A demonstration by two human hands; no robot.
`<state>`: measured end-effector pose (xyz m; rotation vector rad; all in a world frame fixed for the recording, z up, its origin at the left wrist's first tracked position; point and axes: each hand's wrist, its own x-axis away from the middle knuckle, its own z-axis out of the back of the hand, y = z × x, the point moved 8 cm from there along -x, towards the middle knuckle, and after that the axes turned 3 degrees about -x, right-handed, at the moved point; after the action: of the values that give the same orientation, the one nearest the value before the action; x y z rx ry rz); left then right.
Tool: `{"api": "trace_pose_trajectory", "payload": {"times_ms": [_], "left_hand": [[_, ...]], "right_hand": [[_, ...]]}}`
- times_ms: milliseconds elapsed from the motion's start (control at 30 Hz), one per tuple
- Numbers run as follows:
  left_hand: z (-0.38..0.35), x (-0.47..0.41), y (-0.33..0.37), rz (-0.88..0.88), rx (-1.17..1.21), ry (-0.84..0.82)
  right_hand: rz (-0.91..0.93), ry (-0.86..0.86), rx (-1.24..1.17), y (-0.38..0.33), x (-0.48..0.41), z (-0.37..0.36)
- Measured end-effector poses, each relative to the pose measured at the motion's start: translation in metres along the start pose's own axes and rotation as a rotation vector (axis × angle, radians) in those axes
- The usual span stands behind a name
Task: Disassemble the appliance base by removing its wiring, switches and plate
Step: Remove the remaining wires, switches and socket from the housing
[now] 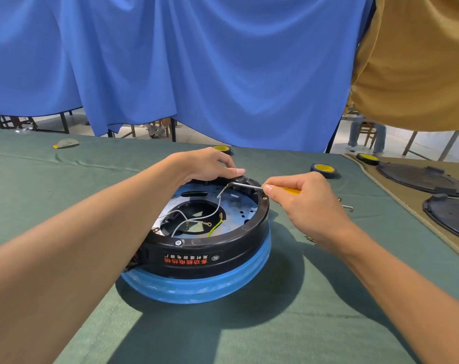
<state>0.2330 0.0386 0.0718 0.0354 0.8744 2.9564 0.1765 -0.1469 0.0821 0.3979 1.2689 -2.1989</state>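
A long table (pixel 315 324) under a green cloth carries everything. Near the middle sits the appliance base (pixel 210 258), round, black above a blue band, open side up. A roll of tape (pixel 222 149) with a yellow core lies by the far edge behind it, a second roll (pixel 323 170) further right. A few small screws (pixel 346 206) are scattered on the cloth to the right. A tan mat (pixel 407 200) covers the right corner (it overlaps the green) and holds a third roll (pixel 367 158) and two black round covers (pixel 422 177). Far left lies a grey fan-shaped piece (pixel 65 143)
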Motion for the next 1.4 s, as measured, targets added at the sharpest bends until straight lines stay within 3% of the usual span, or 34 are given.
{"api": "trace_pose_trajectory", "payload": {"times_ms": [67,200,300,500,567,667,767,1133,1267,1400], "left_hand": [[0.0,0.0,0.001,-0.014,-0.005,0.0],[-0.002,0.001,0.003,-0.042,-0.015,-0.009],[-0.003,0.004,0.004,-0.064,-0.027,-0.008],[0.047,0.03,0.016,-0.08,-0.081,0.396],[0.046,0.042,0.024,-0.101,-0.196,0.296],[0.015,0.057,0.029,-0.087,-0.333,-0.054],[-0.005,0.066,0.028,-0.024,-0.375,-0.211],[-0.02,0.07,0.026,0.075,-0.388,-0.24],[-0.008,0.069,0.03,0.07,-0.349,-0.162],[0.02,0.064,0.049,0.026,-0.063,0.165]], "right_hand": [[0.023,0.047,0.006,0.005,0.004,0.003],[0.107,0.381,0.016,0.01,0.034,0.014],[0.134,0.442,0.034,0.011,0.041,0.011],[0.143,0.435,0.055,0.008,0.04,0.01],[0.122,0.446,0.034,0.012,0.04,0.012],[0.108,0.457,0.026,0.013,0.039,0.013],[0.138,0.464,0.041,0.008,0.042,0.013],[0.198,0.453,0.066,0.0,0.047,0.012],[0.131,0.467,0.061,0.004,0.044,0.017],[-0.057,0.484,-0.18,0.018,0.023,0.042]]}}
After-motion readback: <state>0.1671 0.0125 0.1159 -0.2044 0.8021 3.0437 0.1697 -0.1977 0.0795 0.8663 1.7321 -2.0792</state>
